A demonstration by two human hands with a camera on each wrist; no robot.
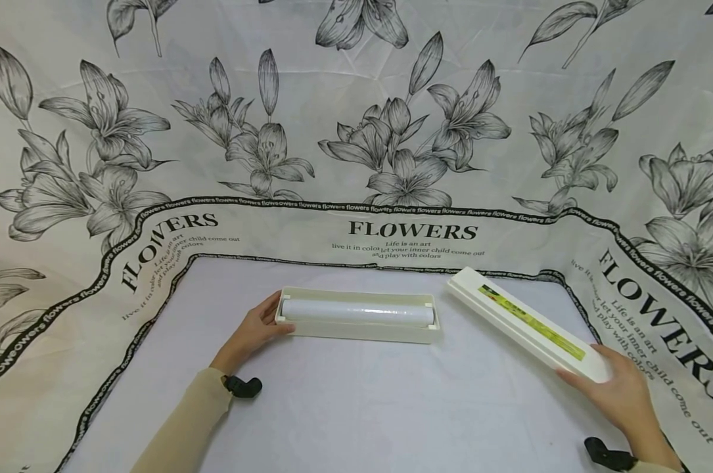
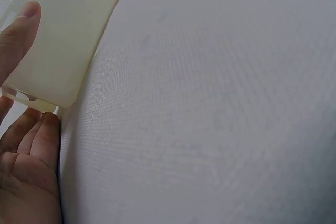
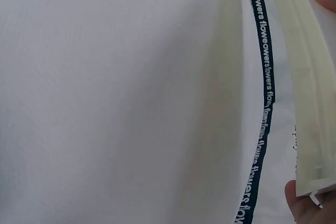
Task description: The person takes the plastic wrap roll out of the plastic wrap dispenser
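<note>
A long cream box (image 1: 362, 333) lies on the white cloth, its top off, with a roll of clear plastic film (image 1: 356, 311) inside. My left hand (image 1: 260, 326) grips the left end of this box, thumb on the front wall and fingers behind the end. In the left wrist view the thumb (image 2: 21, 38) lies against the box wall (image 2: 68, 40). At the right, my right hand (image 1: 619, 387) holds the near end of a long white lid (image 1: 522, 322) with a yellow-green label, tilted away to the upper left. The right wrist view shows the lid's underside (image 3: 310, 87) above the cloth.
A white cloth (image 1: 356, 407) with a black lettered border covers the table. Behind it rises a flower-printed fabric (image 1: 356, 98). Black straps with small devices sit on the left wrist (image 1: 242, 387) and right wrist (image 1: 609, 454).
</note>
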